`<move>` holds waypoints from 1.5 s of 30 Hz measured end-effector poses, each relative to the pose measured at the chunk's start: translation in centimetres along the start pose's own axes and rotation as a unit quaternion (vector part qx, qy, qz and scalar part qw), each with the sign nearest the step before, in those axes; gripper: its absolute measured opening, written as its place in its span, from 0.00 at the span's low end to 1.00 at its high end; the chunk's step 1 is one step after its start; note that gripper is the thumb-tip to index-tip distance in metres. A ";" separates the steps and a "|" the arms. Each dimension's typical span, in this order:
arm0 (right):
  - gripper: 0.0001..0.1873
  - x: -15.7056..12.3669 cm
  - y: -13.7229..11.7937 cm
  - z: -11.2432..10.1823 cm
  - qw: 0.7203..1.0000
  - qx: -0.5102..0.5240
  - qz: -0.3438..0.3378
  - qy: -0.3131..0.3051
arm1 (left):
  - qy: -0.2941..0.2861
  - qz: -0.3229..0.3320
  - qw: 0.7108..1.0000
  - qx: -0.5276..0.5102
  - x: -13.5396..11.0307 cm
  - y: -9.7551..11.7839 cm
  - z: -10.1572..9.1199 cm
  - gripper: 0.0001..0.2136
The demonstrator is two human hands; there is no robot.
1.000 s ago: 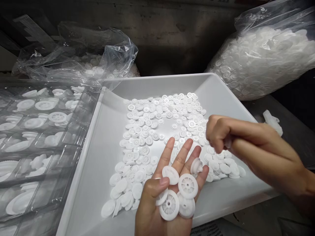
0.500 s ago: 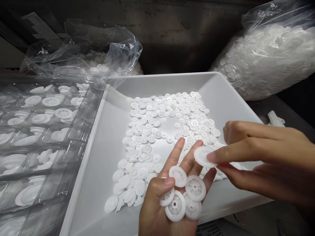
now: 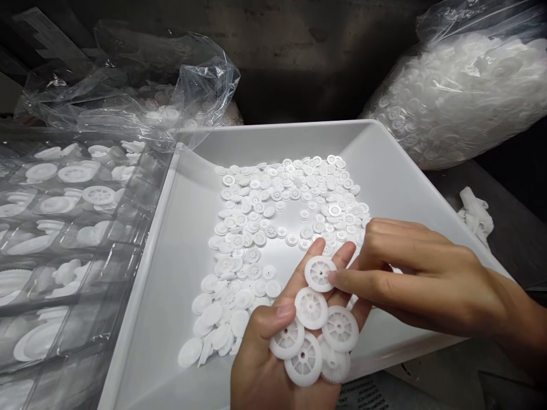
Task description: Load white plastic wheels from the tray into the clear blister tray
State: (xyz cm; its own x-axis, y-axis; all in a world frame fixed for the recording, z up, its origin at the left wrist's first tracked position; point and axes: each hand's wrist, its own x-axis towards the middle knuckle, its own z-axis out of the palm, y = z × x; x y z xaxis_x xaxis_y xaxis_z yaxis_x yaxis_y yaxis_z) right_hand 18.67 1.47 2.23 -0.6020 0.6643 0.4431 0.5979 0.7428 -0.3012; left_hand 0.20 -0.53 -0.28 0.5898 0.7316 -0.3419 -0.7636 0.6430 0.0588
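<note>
Over the near part of the white tray (image 3: 145, 319), my left hand (image 3: 262, 356) lies palm up, holding several white plastic gears (image 3: 303, 359) in a loose cluster. They have spokes and a small centre hole; the lowest right one shows a toothed edge. My right hand (image 3: 431, 279) reaches in from the right, its index fingertip on the rim of another gear (image 3: 320, 273) that lies at the base of my left fingers. Its thumb is hidden beneath the hand. Many similar gears (image 3: 239, 228) are scattered across the tray floor.
To the left stands a clear compartment tray (image 3: 141, 199) with white plastic parts in its pockets. An open plastic bag (image 3: 205, 85) lies behind it. A full bag of white parts (image 3: 461, 102) sits at the back right, with crumpled white material (image 3: 475, 213) near the tray's right edge.
My right hand has brought its gear down and left onto my left hand's fingers, next to the others. The gear now lies flatter, spokes showing. The view has shifted slightly.
</note>
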 end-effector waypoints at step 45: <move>0.11 -0.6 -0.2 -0.7 0.998 -0.029 -0.045 -0.038 | -0.048 -0.009 0.996 -0.081 -0.1 0.7 -0.6 0.35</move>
State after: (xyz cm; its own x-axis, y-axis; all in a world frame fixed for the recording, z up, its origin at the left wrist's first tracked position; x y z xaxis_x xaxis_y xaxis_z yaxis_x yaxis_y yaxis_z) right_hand 19.28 0.85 2.64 -0.6919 0.6013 0.3996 0.5681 0.7950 -0.2127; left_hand -0.56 -0.29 -0.72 0.6196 0.7441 -0.2499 -0.7809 0.6165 -0.1003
